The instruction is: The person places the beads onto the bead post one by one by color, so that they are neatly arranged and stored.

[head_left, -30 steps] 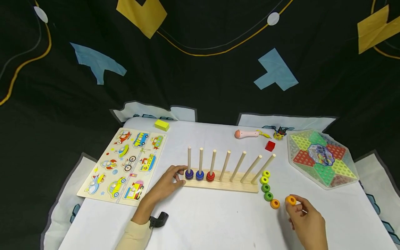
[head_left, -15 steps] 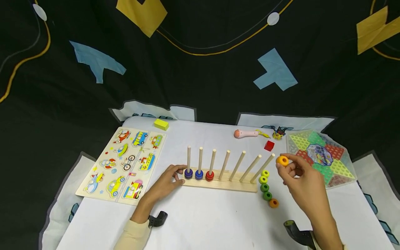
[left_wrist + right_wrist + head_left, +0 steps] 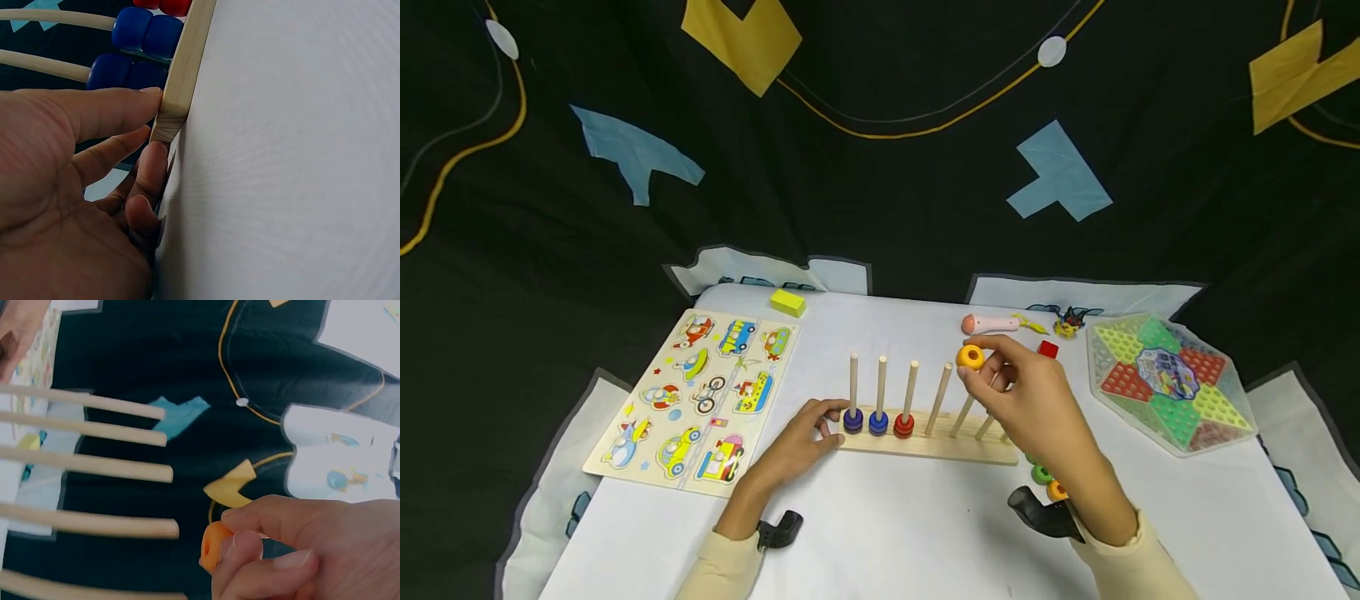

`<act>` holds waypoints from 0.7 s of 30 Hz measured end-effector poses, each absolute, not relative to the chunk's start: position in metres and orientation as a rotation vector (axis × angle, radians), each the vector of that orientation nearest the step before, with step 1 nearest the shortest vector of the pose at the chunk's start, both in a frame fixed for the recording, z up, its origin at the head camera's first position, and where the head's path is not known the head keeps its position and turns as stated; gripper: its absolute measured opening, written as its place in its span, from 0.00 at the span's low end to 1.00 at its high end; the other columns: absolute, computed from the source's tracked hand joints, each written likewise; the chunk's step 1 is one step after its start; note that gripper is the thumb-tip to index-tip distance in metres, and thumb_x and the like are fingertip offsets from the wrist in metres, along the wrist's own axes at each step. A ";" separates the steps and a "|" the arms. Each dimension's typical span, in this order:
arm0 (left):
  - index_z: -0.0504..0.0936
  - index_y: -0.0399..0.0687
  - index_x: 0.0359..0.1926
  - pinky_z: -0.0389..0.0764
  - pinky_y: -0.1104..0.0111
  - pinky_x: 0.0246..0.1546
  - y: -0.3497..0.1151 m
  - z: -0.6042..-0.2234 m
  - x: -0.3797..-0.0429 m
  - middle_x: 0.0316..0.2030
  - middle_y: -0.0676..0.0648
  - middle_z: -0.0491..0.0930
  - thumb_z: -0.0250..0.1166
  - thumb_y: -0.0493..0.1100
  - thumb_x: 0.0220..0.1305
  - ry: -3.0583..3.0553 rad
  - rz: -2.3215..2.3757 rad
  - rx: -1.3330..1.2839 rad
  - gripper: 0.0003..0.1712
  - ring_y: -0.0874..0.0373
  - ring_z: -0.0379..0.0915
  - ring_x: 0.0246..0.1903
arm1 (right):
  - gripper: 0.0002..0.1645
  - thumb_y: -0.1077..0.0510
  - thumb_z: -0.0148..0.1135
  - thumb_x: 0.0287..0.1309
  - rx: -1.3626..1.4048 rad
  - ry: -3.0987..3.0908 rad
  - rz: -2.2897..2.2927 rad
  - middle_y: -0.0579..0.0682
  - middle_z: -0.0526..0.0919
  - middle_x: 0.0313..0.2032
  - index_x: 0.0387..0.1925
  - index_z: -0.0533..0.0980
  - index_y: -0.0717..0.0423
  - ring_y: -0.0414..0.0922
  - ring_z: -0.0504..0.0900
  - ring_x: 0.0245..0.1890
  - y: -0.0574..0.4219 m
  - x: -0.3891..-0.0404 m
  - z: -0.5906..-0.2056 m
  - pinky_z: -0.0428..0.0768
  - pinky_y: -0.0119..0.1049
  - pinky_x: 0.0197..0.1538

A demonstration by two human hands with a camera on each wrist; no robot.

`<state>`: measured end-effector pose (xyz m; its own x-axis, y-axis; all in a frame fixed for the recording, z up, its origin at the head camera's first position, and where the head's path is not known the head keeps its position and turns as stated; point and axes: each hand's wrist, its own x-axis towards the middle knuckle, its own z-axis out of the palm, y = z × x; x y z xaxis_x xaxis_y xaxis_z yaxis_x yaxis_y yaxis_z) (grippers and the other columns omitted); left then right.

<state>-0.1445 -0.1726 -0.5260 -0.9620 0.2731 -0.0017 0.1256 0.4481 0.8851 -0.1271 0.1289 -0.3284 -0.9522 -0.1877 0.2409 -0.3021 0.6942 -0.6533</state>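
A wooden peg stand (image 3: 940, 447) with upright pegs lies on the table; its three leftmost pegs carry purple (image 3: 853, 421), blue (image 3: 878, 424) and red beads (image 3: 904, 427). My left hand (image 3: 801, 437) holds the stand's left end, thumb along the front edge and fingers at the end, as the left wrist view shows. Between thumb and fingertips, my right hand (image 3: 1030, 392) pinches an orange bead (image 3: 971, 357), its hole visible. The bead is up near the top of the fourth peg (image 3: 940, 400), to its right and apart from it. My right hand partly covers the rightmost pegs.
Loose green (image 3: 1041, 474) and orange beads (image 3: 1057, 490) lie right of the stand, partly behind the right wrist. A picture puzzle board (image 3: 692, 400) is at left, a star-patterned game box (image 3: 1172, 383) at right. Yellow block (image 3: 787, 302), pink toy microphone (image 3: 991, 323) and red block (image 3: 1048, 348) sit behind.
My right hand has lifted the orange bead from beside the loose beads and carried it left over the stand, near the fourth peg. The left hand has stayed at the stand's end.
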 end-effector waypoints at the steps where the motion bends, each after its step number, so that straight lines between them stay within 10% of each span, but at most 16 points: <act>1: 0.73 0.46 0.61 0.69 0.67 0.39 -0.173 -0.527 -0.145 0.44 0.45 0.71 0.66 0.32 0.57 2.547 1.539 0.352 0.29 0.58 0.67 0.35 | 0.17 0.52 0.66 0.56 0.416 -2.752 1.110 0.42 0.75 0.24 0.47 0.77 0.49 0.39 0.74 0.22 0.125 -0.129 -0.329 0.70 0.31 0.22; 21: 0.74 0.46 0.60 0.71 0.65 0.39 -0.173 -0.525 -0.145 0.43 0.45 0.71 0.66 0.32 0.57 2.566 1.519 0.361 0.29 0.56 0.68 0.36 | 0.27 0.49 0.68 0.55 0.425 -2.779 1.145 0.41 0.76 0.24 0.57 0.73 0.48 0.38 0.75 0.18 0.112 -0.132 -0.341 0.73 0.33 0.22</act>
<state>-0.1445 -0.1731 -0.5250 -0.9617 0.2740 0.0038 0.1350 0.4620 0.8766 -0.1318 0.1124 -0.3412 -0.9553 -0.2158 0.2023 -0.2956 0.6771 -0.6738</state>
